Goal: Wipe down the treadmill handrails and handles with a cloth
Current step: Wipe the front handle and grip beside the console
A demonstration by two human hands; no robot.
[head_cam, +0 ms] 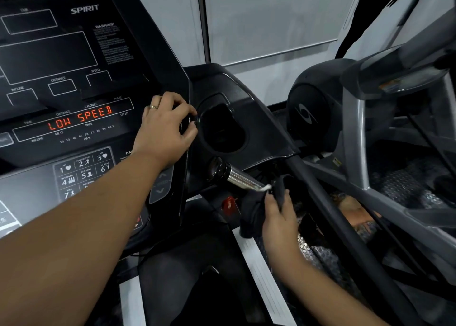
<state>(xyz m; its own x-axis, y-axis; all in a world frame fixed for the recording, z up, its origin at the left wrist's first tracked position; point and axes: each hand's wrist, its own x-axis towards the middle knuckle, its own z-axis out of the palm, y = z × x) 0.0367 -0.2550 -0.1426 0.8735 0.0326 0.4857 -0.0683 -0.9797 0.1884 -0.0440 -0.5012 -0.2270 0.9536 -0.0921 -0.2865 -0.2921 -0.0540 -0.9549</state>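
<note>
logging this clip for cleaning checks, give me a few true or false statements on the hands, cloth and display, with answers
1. The right hand holds a dark cloth. True.
2. The cloth touches the chrome handle. True.
3. The left hand grips the handle. False: it holds the edge of the console.
4. The display reads HIGH SPEED. False: it reads LOW SPEED.

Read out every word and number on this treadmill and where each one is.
"SPIRIT": top of the console.
"LOW SPEED": red LED display.
"WARNING!": notice heading; print below too blurred.
"INCLINE", "DISTANCE", "SPEED", "CALORIES", "PULSE", "PACE", "METS", "TIME": window labels.
"HR %", "50" to "90 %": heart-rate scale.
"1" to "7": program keypad; captions mostly too small.
</note>
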